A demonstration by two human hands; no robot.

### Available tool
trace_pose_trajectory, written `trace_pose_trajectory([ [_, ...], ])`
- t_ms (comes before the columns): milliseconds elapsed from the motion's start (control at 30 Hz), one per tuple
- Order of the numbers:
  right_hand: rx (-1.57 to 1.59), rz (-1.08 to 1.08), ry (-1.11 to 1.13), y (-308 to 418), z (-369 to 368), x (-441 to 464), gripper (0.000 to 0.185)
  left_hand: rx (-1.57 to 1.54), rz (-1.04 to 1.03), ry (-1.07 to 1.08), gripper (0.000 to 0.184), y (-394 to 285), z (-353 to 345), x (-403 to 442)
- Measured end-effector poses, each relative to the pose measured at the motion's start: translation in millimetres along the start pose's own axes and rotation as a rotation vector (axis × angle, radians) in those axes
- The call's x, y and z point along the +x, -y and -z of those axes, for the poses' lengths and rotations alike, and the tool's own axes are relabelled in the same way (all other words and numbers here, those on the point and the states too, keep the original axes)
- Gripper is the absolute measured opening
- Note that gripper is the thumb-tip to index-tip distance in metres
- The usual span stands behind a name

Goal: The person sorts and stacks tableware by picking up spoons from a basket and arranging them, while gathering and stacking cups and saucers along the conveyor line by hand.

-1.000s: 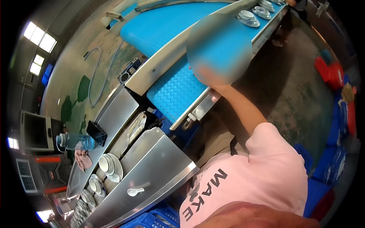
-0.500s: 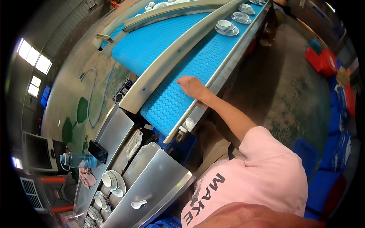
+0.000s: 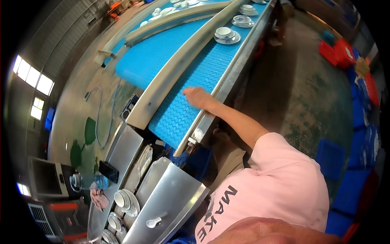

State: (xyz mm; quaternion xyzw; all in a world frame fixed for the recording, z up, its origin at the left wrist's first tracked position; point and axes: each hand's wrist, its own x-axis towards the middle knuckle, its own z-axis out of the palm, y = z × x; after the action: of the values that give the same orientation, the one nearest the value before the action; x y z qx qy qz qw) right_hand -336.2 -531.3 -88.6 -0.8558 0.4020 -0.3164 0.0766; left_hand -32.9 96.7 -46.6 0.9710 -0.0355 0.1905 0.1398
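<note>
My right hand (image 3: 197, 98) rests low over the near end of the blue conveyor belt (image 3: 172, 127), fingers curled in. No object shows in it, though the underside of the fingers is hidden. Farther up the belt stands a stack of a white bowl on saucers and plates (image 3: 226, 35), with similar stacks behind it. At the lower left, a metal chute holds a bowl set (image 3: 126, 201) and more sets in a row. A white soup spoon (image 3: 154, 222) lies on the chute's metal side plate (image 3: 172, 191). My left hand is out of view.
A cream guard rail (image 3: 162, 91) separates this belt from another blue belt (image 3: 150, 59) carrying white crockery at its far end. A water bottle (image 3: 91, 181), a dark phone (image 3: 109, 171) and a pink cloth (image 3: 98, 199) lie beside the chute. Blue crates (image 3: 330, 158) stand at right.
The view has shifted slightly. The stacks of tableware on the belt have come a little nearer to my right hand, which keeps about the same place and curled shape.
</note>
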Motion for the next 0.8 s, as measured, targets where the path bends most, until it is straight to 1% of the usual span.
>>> trace_pose_trajectory([
  [67, -0.131, 0.128, -0.006, -3.6, -2.5, -2.5, 0.020, -0.001, 0.098, -0.045, 0.049, 25.7, 10.7, 1.1],
  [100, -0.087, 0.058, 0.052, -9.6, -11.3, 0.4, 0.021, -0.013, 0.168, -0.083, 0.048, 43.0, 18.6, 1.5],
  [133, 0.045, 0.028, -0.009, -14.7, -16.9, 1.0, 0.021, -0.030, 0.249, -0.128, 0.048, 60.5, 26.7, 0.9],
  [167, 0.113, 0.011, -0.037, -7.0, -6.3, 1.2, 0.022, -0.061, 0.330, -0.174, 0.048, 77.5, 34.7, 2.4],
  [200, 0.108, -0.032, -0.014, -7.5, -7.8, 2.2, 0.022, -0.095, 0.412, -0.224, 0.047, 96.6, 44.5, 4.2],
  [233, 0.072, 0.031, -0.024, -4.8, -1.2, 2.5, 0.021, -0.154, 0.492, -0.276, 0.047, 113.8, 52.6, 5.5],
  [267, 0.121, 0.021, -0.033, -10.2, -3.9, 2.9, 0.021, -0.213, 0.565, -0.317, 0.047, 131.3, 60.3, 6.6],
  [300, 0.043, -0.042, 0.016, -15.0, -5.4, 6.1, 0.022, -0.266, 0.649, -0.367, 0.047, 147.9, 72.9, -0.7],
  [333, 0.044, -0.178, 0.029, -20.7, -7.0, 10.6, 0.024, -0.345, 0.713, -0.396, 0.046, 163.2, 82.2, -4.0],
  [367, 0.044, -0.115, 0.008, -33.1, -0.9, 15.2, 0.026, -0.430, 0.768, -0.423, 0.046, 174.6, 90.7, -10.5],
  [400, -0.045, -0.065, 0.050, -55.7, 3.1, 23.3, 0.030, -0.530, 0.803, -0.442, 0.046, 181.1, 99.5, -17.5],
  [433, -0.119, -0.041, 0.029, -76.3, 8.7, 30.0, 0.031, -0.679, 0.816, -0.459, 0.040, 196.4, 100.1, -17.5],
  [467, -0.126, -0.083, 0.011, -108.3, 9.0, 37.7, 0.031, -0.838, 0.736, -0.501, 0.033, 156.4, 110.0, -25.8],
  [500, -0.206, 0.079, 0.011, -169.4, 2.9, 47.9, 0.034, -0.980, 0.701, -0.473, 0.030, 190.7, 103.9, -22.2],
  [533, -0.197, 0.009, -0.015, -254.1, -15.8, 60.4, 0.036, -1.024, 0.743, -0.459, 0.028, 165.6, 111.7, -22.8],
  [567, -0.315, -0.078, 0.058, -306.7, -15.1, 71.8, 0.041, -1.050, 0.747, -0.454, 0.025, 155.3, 114.1, -21.2],
  [600, -0.601, 0.046, 0.050, -387.1, -27.7, 84.1, 0.045, -1.215, 0.726, -0.411, 0.024, 192.2, 104.8, -16.2],
  [633, -0.635, -0.218, 0.247, -340.2, 1.9, 84.0, 0.047, -1.339, 0.749, -0.378, 0.024, 191.2, 103.8, -11.3],
  [667, -0.666, -0.206, 0.247, -343.1, 7.7, 80.8, 0.048, -1.389, 0.760, -0.343, 0.024, 169.4, 104.6, -8.6],
  [733, -0.599, -0.225, 0.290, -338.3, 11.1, 84.0, 0.049, -1.439, 0.768, -0.259, 0.024, 114.2, 111.4, -0.6],
  [767, -0.628, -0.239, 0.235, -317.5, 12.1, 79.3, 0.047, -1.442, 0.764, -0.212, 0.024, 91.6, 111.5, 5.4],
  [800, -0.660, -0.207, 0.218, -280.6, 20.5, 72.2, 0.044, -1.431, 0.732, -0.189, 0.023, 69.1, 108.5, 13.2],
])
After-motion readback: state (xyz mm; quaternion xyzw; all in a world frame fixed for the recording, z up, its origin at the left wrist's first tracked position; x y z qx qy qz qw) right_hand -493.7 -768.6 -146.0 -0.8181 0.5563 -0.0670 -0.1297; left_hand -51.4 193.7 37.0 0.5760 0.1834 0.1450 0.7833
